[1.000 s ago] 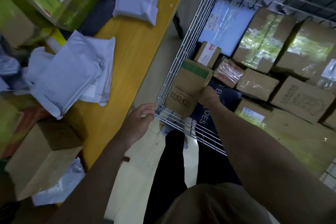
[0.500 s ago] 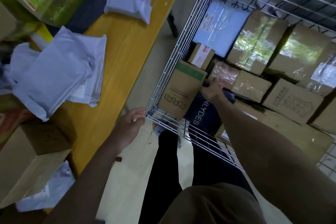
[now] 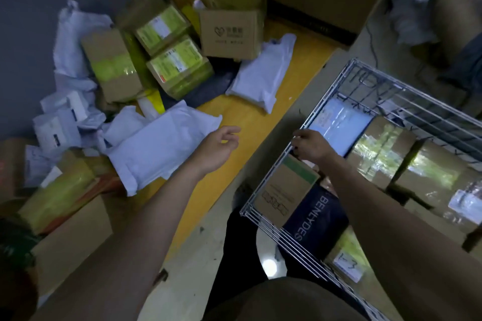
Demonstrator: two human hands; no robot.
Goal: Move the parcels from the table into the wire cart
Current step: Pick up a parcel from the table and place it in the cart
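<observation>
- Since the earlier frame, our left hand (image 3: 217,150) had left the cart's near corner and come over the yellow table (image 3: 250,117), fingers loosely open, holding nothing, just beside a white poly mailer (image 3: 161,148).
- Our right hand (image 3: 311,144) had let go of the green-striped box (image 3: 285,190) and curled onto the top rail of the wire cart (image 3: 271,172); it carried no parcel.
- Done, as we judged: the striped box stood in the cart beside a dark bag (image 3: 314,219) printed "BENLYDES", a clear-wrapped flat packet (image 3: 339,128) and several taped cartons (image 3: 380,148). A label reading "1-3" (image 3: 348,266) lay lower down.
- Left: many mailers and cartons on the table, among them a heart-logo box (image 3: 228,31) whose characters we could not read, and green-labelled boxes (image 3: 180,66).
</observation>
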